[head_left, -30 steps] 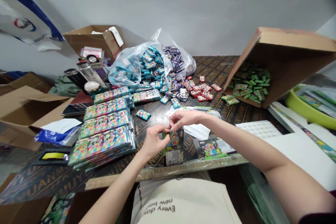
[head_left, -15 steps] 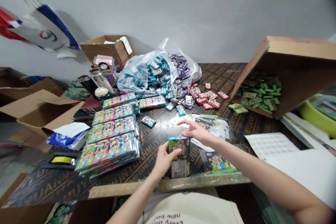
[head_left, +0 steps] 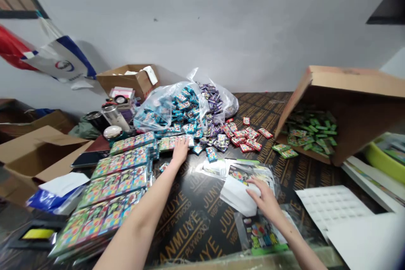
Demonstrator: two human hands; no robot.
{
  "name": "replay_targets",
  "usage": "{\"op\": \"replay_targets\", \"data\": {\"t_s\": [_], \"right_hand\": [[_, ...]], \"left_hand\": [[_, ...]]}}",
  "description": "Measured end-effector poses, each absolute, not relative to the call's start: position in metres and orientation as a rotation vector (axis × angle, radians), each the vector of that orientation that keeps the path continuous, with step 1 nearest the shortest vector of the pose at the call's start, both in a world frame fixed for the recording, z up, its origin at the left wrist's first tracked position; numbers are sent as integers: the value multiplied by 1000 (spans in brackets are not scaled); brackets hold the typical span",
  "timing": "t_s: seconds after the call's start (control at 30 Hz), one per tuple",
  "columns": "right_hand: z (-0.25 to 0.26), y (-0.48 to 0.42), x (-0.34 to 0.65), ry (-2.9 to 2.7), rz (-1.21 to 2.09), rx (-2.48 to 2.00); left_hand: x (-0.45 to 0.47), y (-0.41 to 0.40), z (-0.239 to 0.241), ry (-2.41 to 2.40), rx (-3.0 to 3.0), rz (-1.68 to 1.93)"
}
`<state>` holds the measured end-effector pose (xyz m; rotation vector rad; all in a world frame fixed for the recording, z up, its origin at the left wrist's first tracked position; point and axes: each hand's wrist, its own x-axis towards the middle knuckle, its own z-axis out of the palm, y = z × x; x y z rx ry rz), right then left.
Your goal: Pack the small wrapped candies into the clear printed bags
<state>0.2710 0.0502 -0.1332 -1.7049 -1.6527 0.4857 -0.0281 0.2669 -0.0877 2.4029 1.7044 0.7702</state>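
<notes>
My left hand (head_left: 180, 150) reaches far forward and lies with fingers stretched on a colourful strip pack (head_left: 172, 142) at the back of the rows of finished packs (head_left: 117, 185). My right hand (head_left: 264, 196) rests flat, fingers spread, on a pile of clear sleeves with printed cards (head_left: 243, 181) near the front right. Nothing is lifted in either hand. A printed card in a sleeve (head_left: 261, 234) lies just below my right wrist.
A clear bag of blue and purple small packets (head_left: 186, 107) sits at the back, red packets (head_left: 243, 133) beside it. A tipped cardboard box (head_left: 348, 109) holds green packets. Open boxes (head_left: 41, 152), metal flasks (head_left: 107, 116) and white sheets (head_left: 332, 206) ring the dark plywood table (head_left: 196, 219).
Both hands let go of the small upright pack at the front. My left hand moved forward to the strip packs; my right hand dropped onto the sleeves. The camera tilted up.
</notes>
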Motion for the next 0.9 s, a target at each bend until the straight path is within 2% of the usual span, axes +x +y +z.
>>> {"op": "replay_targets", "data": {"t_s": [0.23,0.33,0.43,0.57,0.67,0.8,0.9], "right_hand": [[-138,45,280,-1830,434,-1925],[-132,51,270,-1952,411,-1924],[-134,54,261,-1950,367,-1955],[-141,54,259,-1763,422,-1931],[-137,47,258,-1700,362,-1811],[-124,26,253,-1777,83,-1447],[-118,12,253,-1814,-94,-1347]], "left_hand": [[-10,266,-96,1718,2368,762],[18,223,-106,1515,2271,880],[39,161,-131,1189,2109,798],[51,105,-149,1177,1738,798],[56,93,-139,1166,1480,802],[60,87,-113,1129,1108,706],[62,77,-98,1225,953,693]]}}
